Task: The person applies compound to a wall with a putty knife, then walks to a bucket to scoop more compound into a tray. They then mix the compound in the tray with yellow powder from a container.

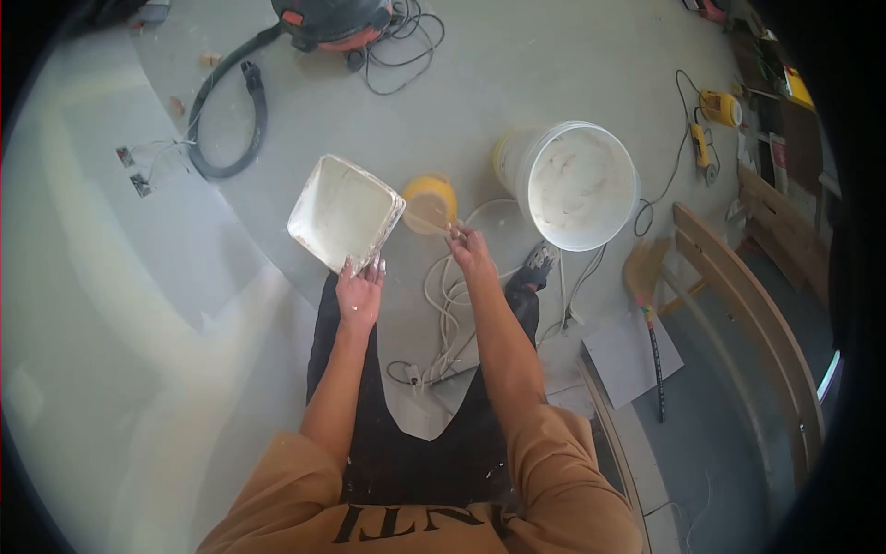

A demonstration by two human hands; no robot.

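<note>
My left hand (360, 294) grips the lower edge of a square white tub (340, 214), tilted so that its whitish, smeared inside faces me. White compound sticks to the fingertips. My right hand (469, 247) is closed around the handle of a thin, blurred tool, apparently a putty knife (430, 222). Its blade points left toward the tub and overlaps a round yellow container (441, 196) behind it. To the right of that hand stands a large white bucket (631, 189) holding white compound (580, 175).
A vacuum cleaner (334, 20) with its hose (258, 120) lies ahead. White cables (448, 305) loop between my legs. On the right are a broom (646, 277), a wooden frame (738, 323) and a yellow corded power tool (701, 148). A pale wall (120, 305) rises at left.
</note>
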